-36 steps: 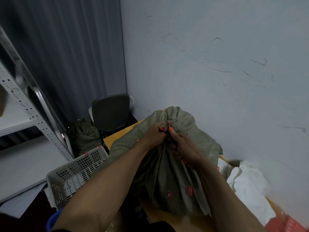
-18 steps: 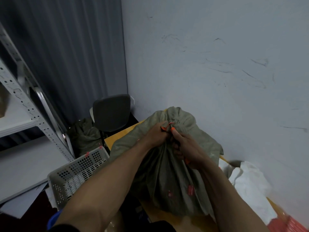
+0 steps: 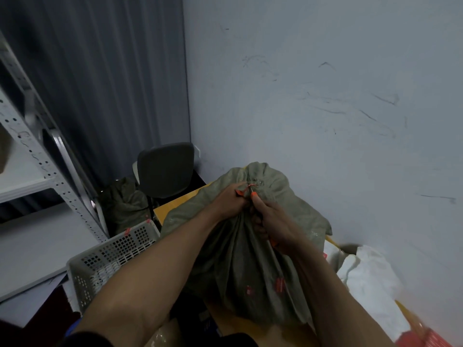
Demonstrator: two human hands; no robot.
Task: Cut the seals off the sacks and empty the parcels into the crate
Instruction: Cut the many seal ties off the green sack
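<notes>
At the sack's gathered neck: left hand [image 3: 229,201] bunches the cloth just below the red seal [image 3: 246,188], fingers curled tight round the neck. Right hand [image 3: 274,222], touching the left, is clenched on a slim tool with orange ends [image 3: 254,195], its tip against the seal. Blade too small to make out. Sack [image 3: 250,259], grey-green, stands upright on a yellow table [image 3: 175,204], full and tied. White perforated crate [image 3: 110,256] sits left of the sack, lower, close by. Second sack [image 3: 125,204] lies on the floor beyond the crate, further left.

Step in hand, as I judge it: cutting the seal, not yet parted. Next move calls for a clean snip at the tie with the cloth held taut and clear of the blade. Then loosen the neck and tip the sack left over the crate.
</notes>
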